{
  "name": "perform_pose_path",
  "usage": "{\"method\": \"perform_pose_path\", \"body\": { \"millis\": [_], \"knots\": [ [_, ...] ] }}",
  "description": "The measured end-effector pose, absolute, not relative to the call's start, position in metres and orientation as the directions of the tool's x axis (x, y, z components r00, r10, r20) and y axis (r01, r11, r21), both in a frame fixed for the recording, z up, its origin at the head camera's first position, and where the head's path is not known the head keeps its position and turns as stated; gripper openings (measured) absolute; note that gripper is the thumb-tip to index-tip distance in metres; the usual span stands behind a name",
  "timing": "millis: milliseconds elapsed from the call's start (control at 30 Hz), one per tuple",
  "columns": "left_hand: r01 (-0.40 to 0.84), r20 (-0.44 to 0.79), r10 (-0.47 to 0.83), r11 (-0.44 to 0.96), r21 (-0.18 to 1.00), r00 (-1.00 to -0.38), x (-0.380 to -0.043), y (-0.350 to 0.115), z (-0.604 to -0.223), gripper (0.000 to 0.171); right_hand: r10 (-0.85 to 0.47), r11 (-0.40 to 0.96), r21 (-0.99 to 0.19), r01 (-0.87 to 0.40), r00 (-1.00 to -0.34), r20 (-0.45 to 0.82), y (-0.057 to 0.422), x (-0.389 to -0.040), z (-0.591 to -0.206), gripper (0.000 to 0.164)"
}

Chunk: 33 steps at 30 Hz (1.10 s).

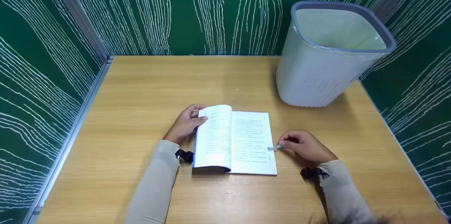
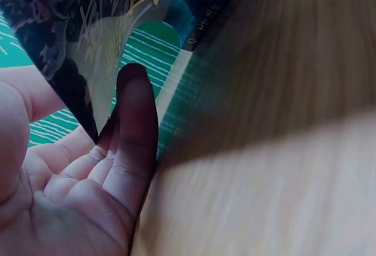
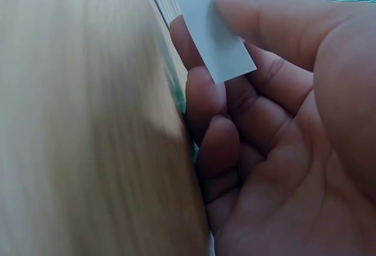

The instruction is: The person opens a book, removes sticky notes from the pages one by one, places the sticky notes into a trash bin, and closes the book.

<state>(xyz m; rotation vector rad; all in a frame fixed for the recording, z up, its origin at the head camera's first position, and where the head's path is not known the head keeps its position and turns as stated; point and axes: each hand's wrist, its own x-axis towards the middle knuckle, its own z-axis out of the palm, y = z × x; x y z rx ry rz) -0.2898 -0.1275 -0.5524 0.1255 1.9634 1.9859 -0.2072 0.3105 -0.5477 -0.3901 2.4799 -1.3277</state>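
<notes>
An open book with printed pages lies on the wooden table, its left side lifted and bowed. My left hand grips the upper left edge, thumb over the page and fingers behind the cover. The left wrist view shows the dark cover with gold lettering between thumb and fingers. Beside the right page, my right hand pinches a narrow pale paper strip between thumb and fingers. In the head view the strip's far end lies over the right page's edge; whether it is stuck there I cannot tell.
A pale waste bin with a grey rim and a liner stands at the back right of the table. Tiny white specks lie behind the book. Green panels with white wavy lines enclose the back and both sides.
</notes>
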Motion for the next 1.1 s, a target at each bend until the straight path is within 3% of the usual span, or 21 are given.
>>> {"method": "perform_pose_path", "body": {
  "millis": [1100],
  "knots": [
    [-0.18,-0.183,0.305,0.04,0.983,-0.934,-0.2917,-0.1294,-0.553,0.044,-0.371,0.546,-0.833,-0.089,-0.917,-0.145,0.309,-0.2069,-0.5448,0.013]
  ]
}}
